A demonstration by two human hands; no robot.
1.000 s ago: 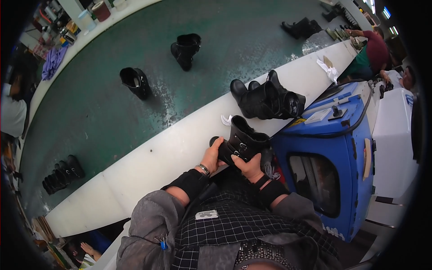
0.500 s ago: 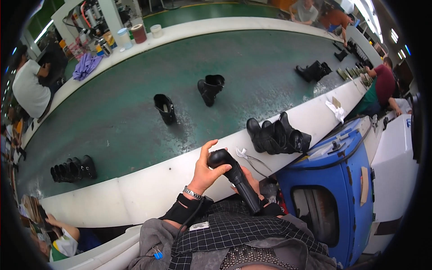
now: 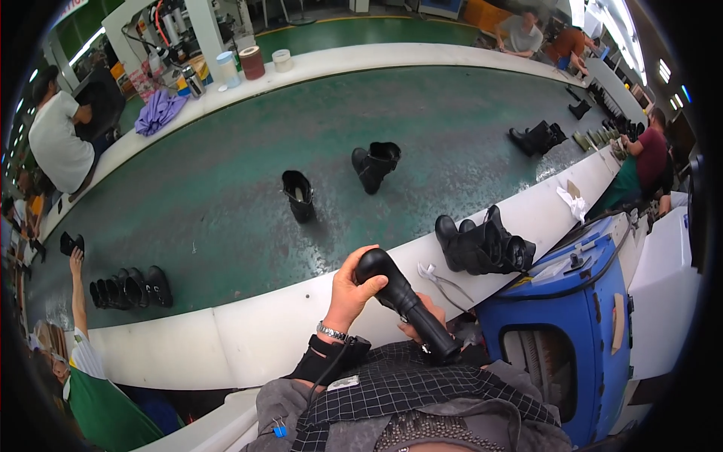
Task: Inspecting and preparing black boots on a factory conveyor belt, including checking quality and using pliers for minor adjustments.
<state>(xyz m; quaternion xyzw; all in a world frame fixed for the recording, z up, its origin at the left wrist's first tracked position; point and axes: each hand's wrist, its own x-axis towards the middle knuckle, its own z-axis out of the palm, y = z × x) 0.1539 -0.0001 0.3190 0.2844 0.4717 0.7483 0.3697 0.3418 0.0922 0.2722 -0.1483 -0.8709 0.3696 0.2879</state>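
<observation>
Green conveyor belt (image 3: 226, 196): wide, curved, running across the upper half of the view, bordered by a white rim (image 3: 248, 331) on the near side. Blue machine (image 3: 572, 316): at lower right, just beside the rim. Row of black boots (image 3: 486, 245): standing on the near rim, right of centre. Single ankle boots (image 3: 299, 194) and (image 3: 376, 166): upright on the belt, well apart from the hands. Further dark boots (image 3: 128, 288): lined up at the belt's left edge.

Black boot (image 3: 403, 301): held above the near rim, in front of the body, toe raised toward the belt, shaft slanting down toward the lap. Left hand (image 3: 352, 290): fingers and thumb wrapped round the toe end, clamped on the boot; wristwatch and dark cuff on the wrist. Right hand (image 3: 423, 316): mostly hidden behind the shaft, in contact with the boot from below; exact grip not discernible.

Metal pliers (image 3: 444, 282): lying on the rim, just right of the held boot.
</observation>
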